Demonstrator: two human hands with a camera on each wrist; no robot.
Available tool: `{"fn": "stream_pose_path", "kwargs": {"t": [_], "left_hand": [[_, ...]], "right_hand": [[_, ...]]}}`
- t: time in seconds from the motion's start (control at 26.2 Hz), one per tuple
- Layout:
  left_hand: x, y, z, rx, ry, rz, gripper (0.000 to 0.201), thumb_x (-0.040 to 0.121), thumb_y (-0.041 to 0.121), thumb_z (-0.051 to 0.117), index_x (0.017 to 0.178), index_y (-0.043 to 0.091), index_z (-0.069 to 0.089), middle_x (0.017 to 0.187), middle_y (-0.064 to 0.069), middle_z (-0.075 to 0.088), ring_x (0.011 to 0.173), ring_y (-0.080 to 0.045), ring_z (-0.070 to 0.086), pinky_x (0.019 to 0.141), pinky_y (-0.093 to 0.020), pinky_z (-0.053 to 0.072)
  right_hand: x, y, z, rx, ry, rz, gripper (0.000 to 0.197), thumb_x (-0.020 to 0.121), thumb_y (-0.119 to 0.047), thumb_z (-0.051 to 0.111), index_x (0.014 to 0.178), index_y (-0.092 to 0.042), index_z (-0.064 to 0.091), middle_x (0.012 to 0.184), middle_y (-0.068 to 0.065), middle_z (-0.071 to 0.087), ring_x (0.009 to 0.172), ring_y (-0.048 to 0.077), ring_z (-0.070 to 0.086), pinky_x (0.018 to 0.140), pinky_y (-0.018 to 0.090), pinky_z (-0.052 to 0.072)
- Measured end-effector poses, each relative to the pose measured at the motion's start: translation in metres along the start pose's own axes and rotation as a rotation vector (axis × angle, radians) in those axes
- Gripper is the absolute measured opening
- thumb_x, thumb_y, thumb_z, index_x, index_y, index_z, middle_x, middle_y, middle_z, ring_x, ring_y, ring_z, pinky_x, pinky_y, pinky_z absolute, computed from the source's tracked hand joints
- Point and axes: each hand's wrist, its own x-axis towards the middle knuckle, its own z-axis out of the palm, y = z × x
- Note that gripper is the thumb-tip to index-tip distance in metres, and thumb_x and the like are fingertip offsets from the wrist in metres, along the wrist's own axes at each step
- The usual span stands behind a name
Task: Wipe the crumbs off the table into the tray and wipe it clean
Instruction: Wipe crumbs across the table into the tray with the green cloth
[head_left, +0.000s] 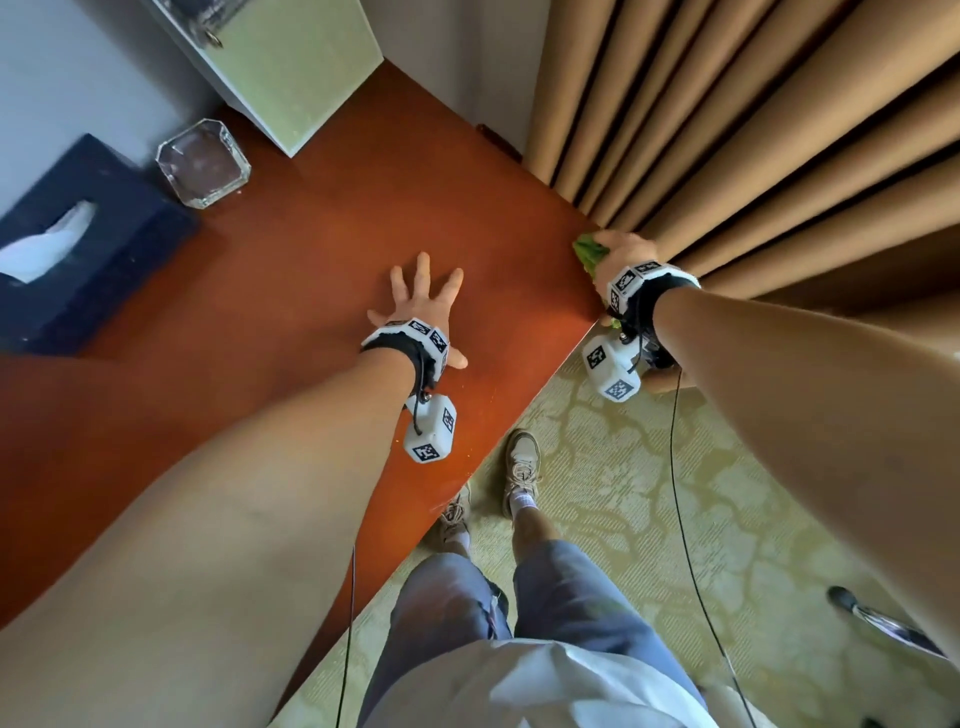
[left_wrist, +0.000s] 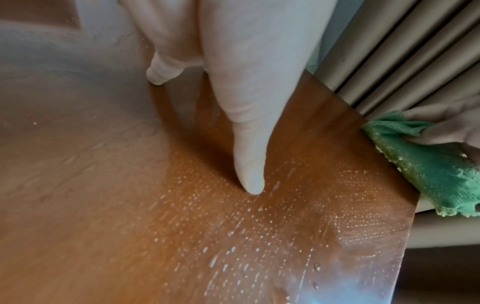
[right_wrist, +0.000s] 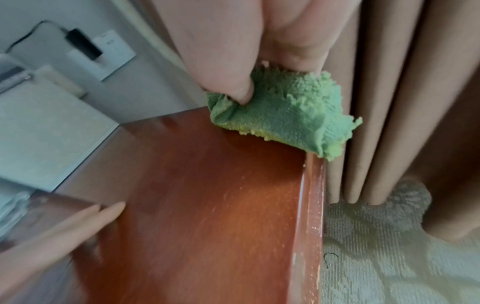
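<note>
My left hand (head_left: 423, 301) lies flat with spread fingers in the middle of the red-brown table (head_left: 291, 270), holding nothing. In the left wrist view one finger (left_wrist: 249, 144) presses the wood amid fine pale specks and streaks (left_wrist: 233, 246). My right hand (head_left: 615, 249) grips a bunched green cloth (head_left: 589, 252) at the table's right corner, against the curtain. The cloth (right_wrist: 285, 115) overhangs the edge, pinched by thumb and fingers (right_wrist: 233, 65). Yellowish crumbs cling to the cloth's rim (left_wrist: 428, 168). No tray is in view.
A clear glass dish (head_left: 203, 163) and a dark tissue box (head_left: 78, 244) sit at the table's left. A pale green box (head_left: 291, 67) stands at the back. Tan curtains (head_left: 753, 130) hang right of the table. Patterned carpet (head_left: 623, 493) and my feet lie below the front edge.
</note>
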Motion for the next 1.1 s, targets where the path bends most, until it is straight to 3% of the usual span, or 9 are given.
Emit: {"fn": "stream_pose_path", "kwargs": {"t": [0.15,0.34,0.46,0.53,0.65,0.76,0.91,0.99,1.1], "left_hand": [[0.001,-0.002,-0.001,0.001,-0.005,0.0,0.129,0.066,0.036,0.089,0.151,0.045,-0.007,0.156,0.003,-0.034,0.145,-0.037,-0.025,0.104,-0.078,0.018],[-0.002,-0.003,-0.004,-0.008,-0.01,0.011,0.131,0.063,0.039,0.09,0.152,0.045,-0.006,0.157,0.003,-0.033,0.146,-0.036,-0.024,0.105,-0.077,0.018],[-0.003,-0.002,-0.006,-0.008,-0.009,0.015,0.132,0.062,0.04,0.091,0.152,0.044,-0.006,0.157,0.003,-0.032,0.146,-0.036,-0.023,0.105,-0.076,0.019],[-0.003,-0.004,-0.005,-0.001,-0.001,0.02,0.13,0.064,0.039,0.09,0.152,0.044,-0.005,0.158,0.003,-0.032,0.146,-0.036,-0.023,0.105,-0.076,0.019],[-0.003,-0.006,-0.003,0.005,0.001,0.027,0.127,0.067,0.039,0.088,0.153,0.043,-0.005,0.158,0.003,-0.032,0.146,-0.037,-0.022,0.105,-0.077,0.018],[-0.001,-0.006,-0.003,0.019,0.008,0.026,0.127,0.067,0.041,0.088,0.152,0.044,-0.005,0.158,0.004,-0.031,0.146,-0.037,-0.021,0.105,-0.076,0.019],[0.001,-0.007,-0.002,0.044,0.007,0.027,0.126,0.066,0.043,0.088,0.152,0.044,-0.005,0.158,0.004,-0.03,0.147,-0.037,-0.02,0.105,-0.076,0.02],[0.0,-0.008,-0.003,0.05,0.012,0.03,0.125,0.067,0.044,0.087,0.153,0.043,-0.005,0.159,0.003,-0.029,0.147,-0.036,-0.019,0.105,-0.076,0.02],[-0.003,-0.014,-0.003,0.038,0.026,0.055,0.12,0.071,0.038,0.086,0.154,0.038,0.0,0.16,0.004,-0.025,0.148,-0.035,-0.017,0.107,-0.074,0.02]], "right_hand": [[-0.021,-0.018,0.012,-0.196,-0.113,-0.12,0.048,0.093,-0.011,0.052,0.127,-0.043,0.059,0.121,-0.017,0.055,0.1,0.02,0.064,0.088,0.028,0.053],[-0.071,-0.01,0.075,-0.499,-0.344,-0.38,0.048,0.097,-0.015,0.044,0.132,-0.046,0.053,0.125,-0.005,0.061,0.092,0.02,0.066,0.074,0.026,0.057],[-0.072,-0.004,0.089,-0.484,-0.442,-0.394,0.054,0.093,-0.009,0.045,0.131,-0.045,0.053,0.124,-0.005,0.061,0.088,0.017,0.068,0.071,0.029,0.06],[-0.059,-0.005,0.079,-0.278,-0.377,-0.32,0.053,0.091,-0.004,0.049,0.125,-0.043,0.059,0.115,-0.007,0.065,0.081,0.011,0.069,0.066,0.029,0.061],[-0.035,-0.004,0.045,0.074,-0.079,-0.202,0.037,0.094,-0.013,0.052,0.114,-0.039,0.067,0.102,-0.014,0.067,0.089,0.01,0.068,0.084,0.029,0.057],[-0.008,-0.006,0.018,0.127,0.157,-0.109,0.029,0.094,-0.026,0.052,0.119,-0.035,0.065,0.113,-0.003,0.068,0.102,0.019,0.065,0.092,0.027,0.051],[0.008,-0.023,0.028,0.047,0.006,-0.164,0.025,0.092,-0.036,0.06,0.116,-0.038,0.068,0.117,-0.005,0.069,0.094,0.011,0.063,0.084,0.016,0.049],[-0.001,-0.033,0.047,-0.072,-0.053,-0.251,0.027,0.09,-0.034,0.058,0.114,-0.044,0.067,0.119,-0.011,0.067,0.099,0.014,0.066,0.091,0.026,0.053],[-0.035,-0.049,0.078,-0.371,-0.208,-0.358,0.048,0.095,-0.013,0.045,0.125,-0.048,0.057,0.129,-0.008,0.06,0.101,0.02,0.064,0.086,0.033,0.057]]}}
